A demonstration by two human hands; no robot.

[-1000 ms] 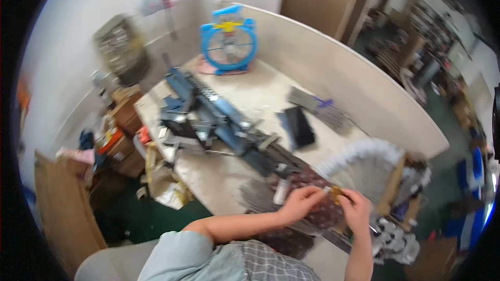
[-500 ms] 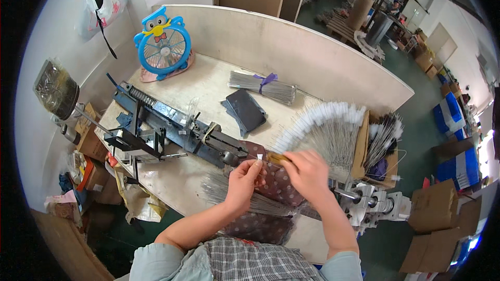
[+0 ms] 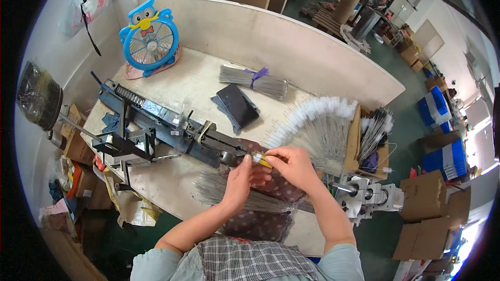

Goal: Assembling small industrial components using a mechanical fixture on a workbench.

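Note:
Just right of the bench jig's end, my two hands meet. My right hand is closed on a short yellow tool, its thumb and forefinger at the right end. My left hand pinches at a small white piece against the tool's left end; the exact contact is too small to make out. Under the hands, a loose bundle of thin metal wires lies partly on a brown dotted cloth. The long metal jig reaches from the upper left toward my fingertips.
Wire brushes with white bristle tips fan out at the right, beside a cardboard box of more brushes. A phone, a tied wire bundle and a blue fan stand farther back. Metal machinery sits at the right edge.
The yellow tool has come leftward in my right hand and now meets the white piece at my left fingertips. The whole view has shifted slightly.

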